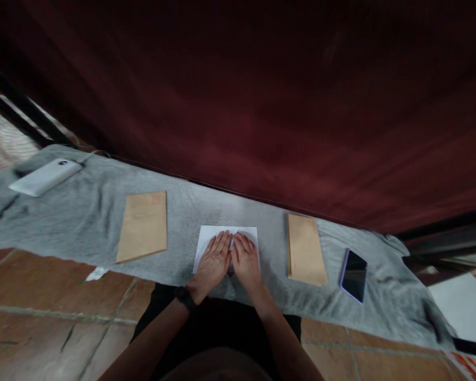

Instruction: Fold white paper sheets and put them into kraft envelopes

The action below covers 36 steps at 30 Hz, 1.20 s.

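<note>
A white sheet of paper (pixel 207 235) lies on the grey cloth in front of me, its lower middle covered by my hands. Flat on its left part rests my left hand (pixel 214 259), fingers stretched out and pointing away from me. My right hand (pixel 246 260) presses flat on the right part, its fingertips close to those of the left. Neither hand grips anything. To the left lies a brown envelope (pixel 143 226), and to the right a stack of brown envelopes (pixel 304 248).
Grey cloth (pixel 103 211) covers the narrow bench. A white device (pixel 46 177) with a cable lies far left, a phone (pixel 354 276) on the right. Behind rises a dark red panel (pixel 238 106). White paper (pixel 466 307) sits at far right; a scrap (pixel 97 273) lies on the tiled floor.
</note>
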Each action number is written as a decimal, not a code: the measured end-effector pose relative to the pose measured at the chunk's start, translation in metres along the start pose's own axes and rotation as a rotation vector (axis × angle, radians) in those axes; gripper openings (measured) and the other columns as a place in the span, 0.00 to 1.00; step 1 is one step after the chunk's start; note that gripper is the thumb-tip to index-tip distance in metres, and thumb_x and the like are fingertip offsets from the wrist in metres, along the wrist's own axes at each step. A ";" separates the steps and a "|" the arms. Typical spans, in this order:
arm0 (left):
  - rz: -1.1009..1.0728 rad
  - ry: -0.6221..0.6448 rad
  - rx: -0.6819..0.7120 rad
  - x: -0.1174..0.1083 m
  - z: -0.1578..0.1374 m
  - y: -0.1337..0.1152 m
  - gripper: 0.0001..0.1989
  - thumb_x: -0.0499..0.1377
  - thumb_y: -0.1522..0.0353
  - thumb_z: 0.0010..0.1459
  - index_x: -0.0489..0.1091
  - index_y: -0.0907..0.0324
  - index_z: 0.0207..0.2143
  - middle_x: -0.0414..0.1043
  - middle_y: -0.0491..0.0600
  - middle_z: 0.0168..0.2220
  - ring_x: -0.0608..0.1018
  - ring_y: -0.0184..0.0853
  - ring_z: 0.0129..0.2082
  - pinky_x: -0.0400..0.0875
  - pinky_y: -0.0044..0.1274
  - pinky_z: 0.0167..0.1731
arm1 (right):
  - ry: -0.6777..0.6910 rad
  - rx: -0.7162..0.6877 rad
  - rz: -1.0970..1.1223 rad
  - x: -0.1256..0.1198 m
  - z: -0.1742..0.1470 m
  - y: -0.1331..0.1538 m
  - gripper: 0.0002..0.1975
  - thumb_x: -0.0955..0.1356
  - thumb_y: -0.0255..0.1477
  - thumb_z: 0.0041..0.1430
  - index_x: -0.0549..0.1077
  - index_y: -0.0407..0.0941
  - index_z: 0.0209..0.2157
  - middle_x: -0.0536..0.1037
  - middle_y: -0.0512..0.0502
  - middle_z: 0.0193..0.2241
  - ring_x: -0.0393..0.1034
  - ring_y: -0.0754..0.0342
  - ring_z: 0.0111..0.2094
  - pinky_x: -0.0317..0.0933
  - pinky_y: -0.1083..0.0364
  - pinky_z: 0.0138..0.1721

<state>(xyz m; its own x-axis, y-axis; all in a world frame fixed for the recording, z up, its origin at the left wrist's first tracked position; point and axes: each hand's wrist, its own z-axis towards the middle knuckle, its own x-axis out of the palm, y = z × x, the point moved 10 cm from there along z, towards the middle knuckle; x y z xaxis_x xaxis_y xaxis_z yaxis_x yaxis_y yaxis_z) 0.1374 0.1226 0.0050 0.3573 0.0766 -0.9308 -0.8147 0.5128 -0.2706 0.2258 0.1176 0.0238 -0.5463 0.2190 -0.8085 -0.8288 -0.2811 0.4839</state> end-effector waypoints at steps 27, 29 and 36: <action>-0.002 -0.044 -0.100 -0.011 -0.001 0.025 0.29 0.44 0.64 0.69 0.57 0.69 0.68 0.55 0.61 0.69 0.56 0.44 0.71 0.50 0.39 0.69 | -0.018 0.029 -0.117 0.011 0.003 -0.019 0.23 0.60 0.32 0.73 0.64 0.44 0.66 0.65 0.38 0.66 0.56 0.42 0.67 0.48 0.38 0.67; -0.019 -0.053 -0.113 -0.015 -0.003 0.028 0.29 0.44 0.64 0.69 0.56 0.69 0.68 0.55 0.62 0.69 0.57 0.45 0.71 0.50 0.40 0.69 | -0.017 0.041 -0.133 0.009 0.002 -0.023 0.23 0.60 0.32 0.73 0.65 0.43 0.65 0.65 0.37 0.65 0.55 0.42 0.67 0.48 0.38 0.67; 0.018 -0.075 -0.175 -0.024 -0.013 0.040 0.30 0.44 0.63 0.69 0.56 0.70 0.68 0.55 0.64 0.69 0.57 0.48 0.70 0.50 0.43 0.68 | -0.045 0.054 -0.167 -0.002 -0.004 -0.033 0.24 0.58 0.31 0.74 0.63 0.40 0.66 0.65 0.35 0.65 0.56 0.42 0.67 0.48 0.38 0.66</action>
<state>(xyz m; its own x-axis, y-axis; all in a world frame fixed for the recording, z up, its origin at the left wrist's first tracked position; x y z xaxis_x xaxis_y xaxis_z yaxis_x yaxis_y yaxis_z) 0.0907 0.1301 0.0132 0.3697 0.1514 -0.9167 -0.8861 0.3544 -0.2988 0.2543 0.1230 0.0085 -0.4043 0.3000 -0.8640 -0.9131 -0.1874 0.3622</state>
